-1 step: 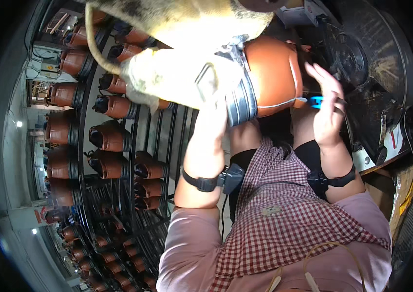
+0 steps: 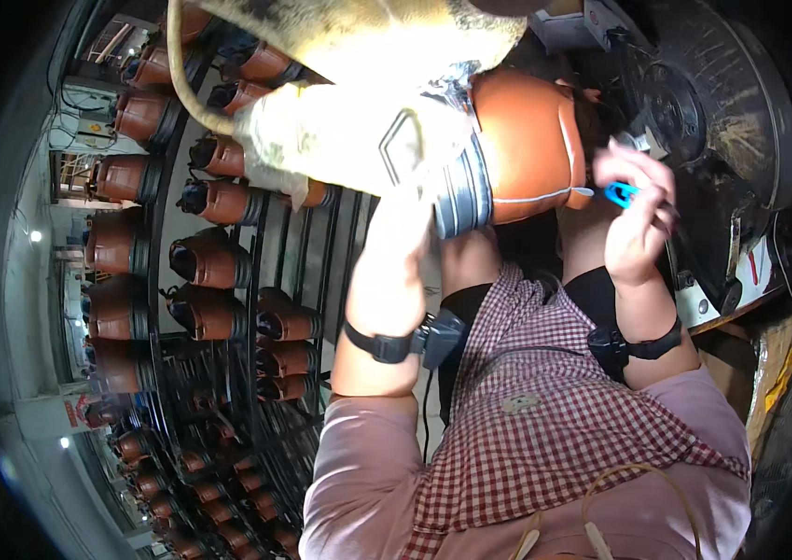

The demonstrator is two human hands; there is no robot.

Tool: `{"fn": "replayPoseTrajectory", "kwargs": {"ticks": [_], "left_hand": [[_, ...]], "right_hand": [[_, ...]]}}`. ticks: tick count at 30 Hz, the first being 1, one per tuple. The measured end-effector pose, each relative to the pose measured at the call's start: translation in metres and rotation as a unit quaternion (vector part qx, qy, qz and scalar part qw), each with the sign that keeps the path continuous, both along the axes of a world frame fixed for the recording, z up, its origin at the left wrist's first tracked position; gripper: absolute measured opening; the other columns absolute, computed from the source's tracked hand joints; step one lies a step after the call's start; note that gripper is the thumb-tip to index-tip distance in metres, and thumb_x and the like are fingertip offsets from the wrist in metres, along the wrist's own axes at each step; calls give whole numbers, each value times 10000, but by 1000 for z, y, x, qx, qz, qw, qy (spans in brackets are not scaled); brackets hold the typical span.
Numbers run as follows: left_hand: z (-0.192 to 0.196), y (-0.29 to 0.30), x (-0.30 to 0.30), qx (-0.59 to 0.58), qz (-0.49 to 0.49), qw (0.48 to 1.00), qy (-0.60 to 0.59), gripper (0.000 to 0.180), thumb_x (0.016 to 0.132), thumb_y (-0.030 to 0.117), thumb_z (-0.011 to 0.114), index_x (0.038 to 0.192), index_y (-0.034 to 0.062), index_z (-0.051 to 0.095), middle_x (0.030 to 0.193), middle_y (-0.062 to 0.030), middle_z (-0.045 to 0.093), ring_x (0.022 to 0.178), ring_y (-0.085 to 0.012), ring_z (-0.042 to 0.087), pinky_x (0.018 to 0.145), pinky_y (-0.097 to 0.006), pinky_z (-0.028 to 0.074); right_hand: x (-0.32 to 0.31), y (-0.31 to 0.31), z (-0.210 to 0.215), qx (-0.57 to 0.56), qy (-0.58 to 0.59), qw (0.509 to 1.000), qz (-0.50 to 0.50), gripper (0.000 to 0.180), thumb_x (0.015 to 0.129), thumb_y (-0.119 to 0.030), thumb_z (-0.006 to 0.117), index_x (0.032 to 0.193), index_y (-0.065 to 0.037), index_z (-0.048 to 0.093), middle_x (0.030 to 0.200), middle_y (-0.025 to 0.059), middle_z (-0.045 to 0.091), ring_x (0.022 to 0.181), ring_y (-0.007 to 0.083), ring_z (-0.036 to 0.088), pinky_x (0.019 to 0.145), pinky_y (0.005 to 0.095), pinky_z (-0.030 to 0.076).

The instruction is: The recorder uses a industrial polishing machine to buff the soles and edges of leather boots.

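Observation:
A brown leather shoe [image 2: 527, 140] with pale stitching and a dark ribbed sole [image 2: 463, 194] sits against a bright, pale machine head [image 2: 340, 140]. Reaching up to the sole side, my left hand [image 2: 413, 201] is washed out by glare, so its fingers do not show. A short white strip [image 2: 580, 197] sticks out at the end of the stitch line. To the right of the shoe, apart from it, my right hand [image 2: 637, 210] has curled, slightly blurred fingers. A small blue tool with a ring-shaped opening [image 2: 620, 194] is held in them.
Racks on the left carry rows of similar brown shoes [image 2: 209, 261]. A large dark machine wheel [image 2: 741, 112] stands close on the right, above a white plate [image 2: 750, 285]. A curved hose [image 2: 177, 75] hangs beside the machine head. A checked apron [image 2: 545, 411] covers my lap.
My right hand has drawn slightly away from the shoe; its stretched fingers have curled in and the blue tool has turned. The shoe and left arm have barely moved.

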State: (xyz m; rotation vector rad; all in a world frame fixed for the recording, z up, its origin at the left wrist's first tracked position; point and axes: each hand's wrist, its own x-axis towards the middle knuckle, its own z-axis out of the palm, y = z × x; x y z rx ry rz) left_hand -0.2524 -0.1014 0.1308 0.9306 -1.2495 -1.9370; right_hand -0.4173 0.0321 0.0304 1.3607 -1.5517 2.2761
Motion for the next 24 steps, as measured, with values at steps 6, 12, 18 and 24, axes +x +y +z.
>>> {"fn": "replayPoseTrajectory", "kwargs": {"ticks": [6,12,18,24], "left_hand": [[-31,-21,-1,-146,-65,985,66,581,875,267,569,1382,36,406,1265,-84,531,1129,-184,542,964,-317,447],[-69,7,58,-150,86,944,279,793,815,271,634,1469,16,266,1464,-212,321,1305,-320,407,1063,-414,348],[-96,34,85,-503,217,825,-139,915,750,427,675,1475,43,268,1530,-282,92,1404,-430,176,1109,-511,224],[-90,39,96,-579,206,769,-175,932,754,510,682,1460,36,300,1506,-332,99,1379,-473,214,1073,-536,286]], "right_hand": [[44,14,41,0,18,995,94,381,963,-354,492,1024,21,473,835,40,448,642,86,385,642,231,394],[65,28,72,172,-120,969,131,138,893,-38,563,1016,19,534,847,48,542,689,96,512,616,239,421],[97,-13,38,187,52,974,120,171,735,-46,720,849,2,603,798,127,588,708,246,603,656,312,500],[118,-39,43,112,113,982,101,143,717,-46,738,802,-5,631,753,116,614,676,257,629,643,313,519]]}}
